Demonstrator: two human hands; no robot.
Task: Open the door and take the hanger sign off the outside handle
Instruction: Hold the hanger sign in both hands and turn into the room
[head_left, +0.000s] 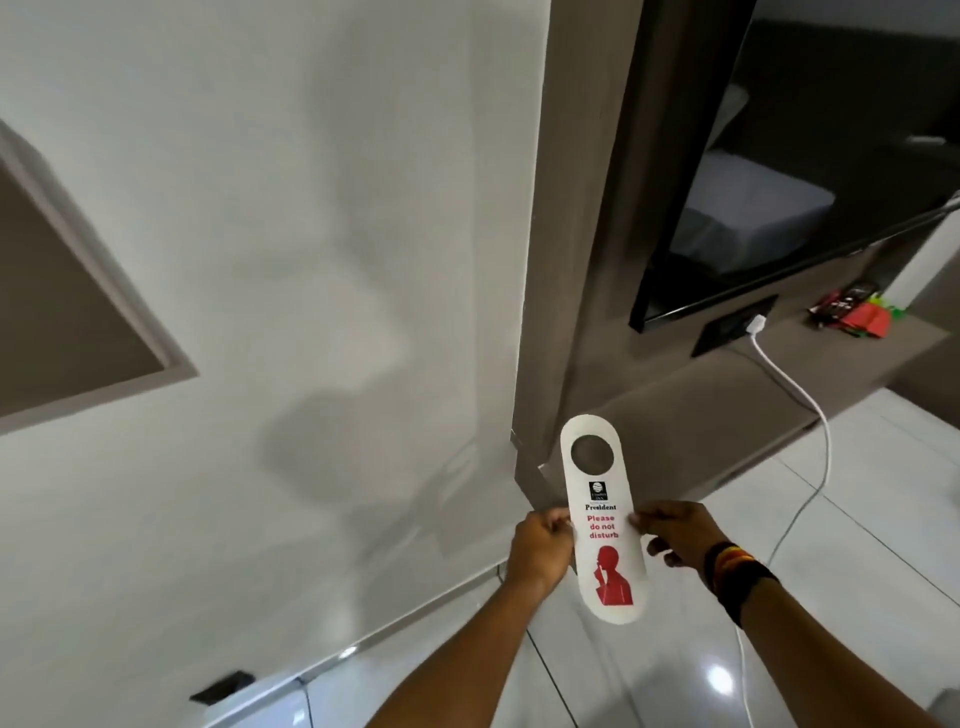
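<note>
No door or handle can be made out — only a wall (311, 260) and a desk (727, 395). The sign (605, 519) stands upright in the air before the wall's corner, pinched at its edges: left hand (540, 545) and right hand (675, 535) both closed on it; fingertips mostly hidden behind.

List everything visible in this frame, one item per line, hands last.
hanger sign: one, white with red "Please do not disturb" print, held upright at lower centre
wall: one, white, fills the left
television: one, black, upper right
desk shelf: one, grey-brown, below the television
charger cable: one, white, from the socket down to the floor
small items: a red and green cluster, on the shelf at right
floor: white glossy tiles
wristbands: several, dark, right wrist
left hand: pinching the sign's left edge
right hand: pinching its right edge
</note>
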